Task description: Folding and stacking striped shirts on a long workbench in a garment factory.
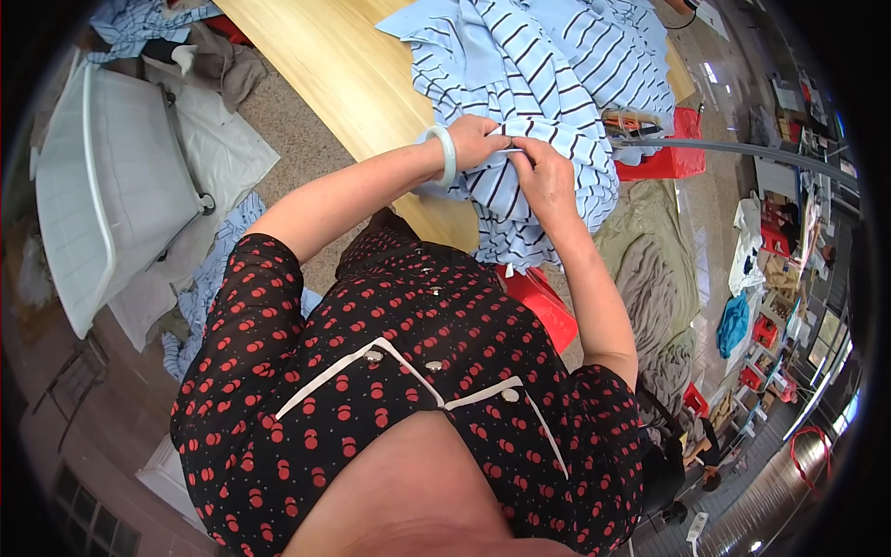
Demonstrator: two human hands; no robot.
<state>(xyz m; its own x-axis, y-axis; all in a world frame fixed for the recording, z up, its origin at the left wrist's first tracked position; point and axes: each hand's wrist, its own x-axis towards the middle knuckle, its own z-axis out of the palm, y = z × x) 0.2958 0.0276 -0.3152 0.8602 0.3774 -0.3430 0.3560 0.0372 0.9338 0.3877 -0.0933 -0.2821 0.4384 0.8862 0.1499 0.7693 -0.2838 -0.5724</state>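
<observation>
Dark blouse (408, 390), nearest the lens: thin woven fabric, black with small red cherry-like spots, white piping at the neckline, round pale buttons.

White mesh panel (102, 195), far left on the floor: flat, rigid-framed, with a curved white tube along its rim; pale sheeting lies beneath it.

Striped fabric on the floor (209, 278), just beside the panel: soft, crumpled, light blue.

Bench (325, 65): smooth pale wood with straight grain; its near edge runs diagonally from upper left toward the hands. Bare wood shows left of the cloth.

Left hand (473, 139): pale green bangle (447, 153) on the wrist, fingers closed in a pinch on the garment.

Striped garment (548, 84): soft knit, light blue with thin dark stripes, heaped in folds on the bench and draping over its near edge. Held at a fold between both hands.

Right hand (543, 176): touching the left, fingers curled tight on the same fold.

Red stool (673, 153), right of the heap, just beyond the bench edge; another red plastic piece (543, 306) below the draped cloth.

Grey-olive cloth (654, 278): rumpled pile on the floor at right, narrowing the aisle.
</observation>
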